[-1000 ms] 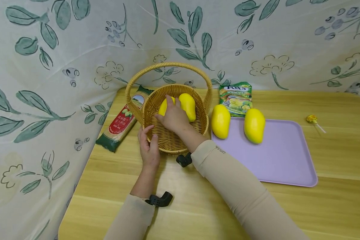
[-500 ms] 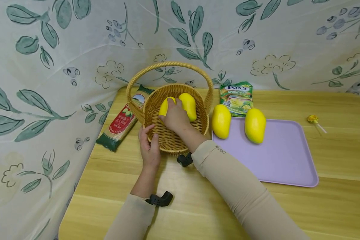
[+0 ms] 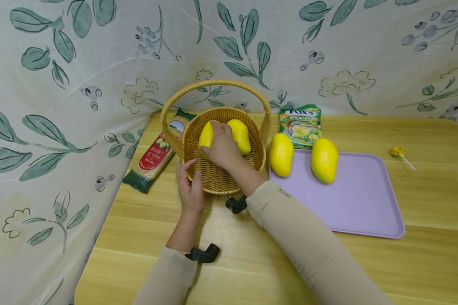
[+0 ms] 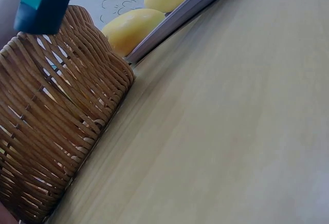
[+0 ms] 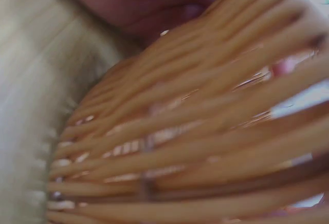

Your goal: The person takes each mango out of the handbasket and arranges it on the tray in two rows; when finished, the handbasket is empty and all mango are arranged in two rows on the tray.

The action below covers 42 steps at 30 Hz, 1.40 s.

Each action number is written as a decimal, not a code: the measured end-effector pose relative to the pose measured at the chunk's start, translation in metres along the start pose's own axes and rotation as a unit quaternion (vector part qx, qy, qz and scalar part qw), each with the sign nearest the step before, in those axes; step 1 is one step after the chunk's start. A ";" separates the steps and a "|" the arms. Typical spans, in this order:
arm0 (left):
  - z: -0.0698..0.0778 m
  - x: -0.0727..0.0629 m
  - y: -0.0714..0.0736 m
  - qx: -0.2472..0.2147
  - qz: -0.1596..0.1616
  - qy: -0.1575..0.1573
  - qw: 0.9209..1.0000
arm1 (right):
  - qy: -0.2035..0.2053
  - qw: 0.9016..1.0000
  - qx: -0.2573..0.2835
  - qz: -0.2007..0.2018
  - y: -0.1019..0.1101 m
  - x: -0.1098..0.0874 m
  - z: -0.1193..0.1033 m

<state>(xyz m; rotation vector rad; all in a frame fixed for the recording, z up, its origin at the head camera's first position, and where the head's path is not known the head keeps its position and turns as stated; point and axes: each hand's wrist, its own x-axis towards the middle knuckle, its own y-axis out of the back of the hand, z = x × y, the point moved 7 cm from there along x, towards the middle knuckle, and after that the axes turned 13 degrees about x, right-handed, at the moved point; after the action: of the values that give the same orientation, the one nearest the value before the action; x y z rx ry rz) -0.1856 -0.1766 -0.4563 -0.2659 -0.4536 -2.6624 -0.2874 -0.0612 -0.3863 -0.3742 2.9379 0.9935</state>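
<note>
A round wicker basket with a tall arched handle stands on the table, and two yellow mangoes lie inside it. My right hand reaches in and grips the left mango, covering part of it. Beside that hand is the right mango. At the basket's front left, my left hand holds the rim, index finger over the edge. The left wrist view has the basket's woven side; in the right wrist view the weave fills most of the picture, blurred.
Right of the basket, a purple tray bears two more mangoes. Behind them lies a green FOX'S candy bag. A pasta packet is left of the basket, a lollipop far right. Patterned cloth hangs behind.
My right hand's fingers have closed round the left mango, which has shifted slightly leftward in the basket. The left hand and the basket stay put.
</note>
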 end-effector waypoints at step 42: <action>0.000 -0.002 -0.001 -0.020 -0.007 0.016 1.000 | 0.022 0.999 0.012 -0.029 0.115 -0.193 0.108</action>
<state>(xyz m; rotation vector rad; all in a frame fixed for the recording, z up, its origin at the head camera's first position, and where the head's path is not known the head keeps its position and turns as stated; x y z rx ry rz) -0.1837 -0.1753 -0.4574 -0.2319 -0.3952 -2.6880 -0.1325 0.1348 -0.3864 -0.4850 2.9563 0.9548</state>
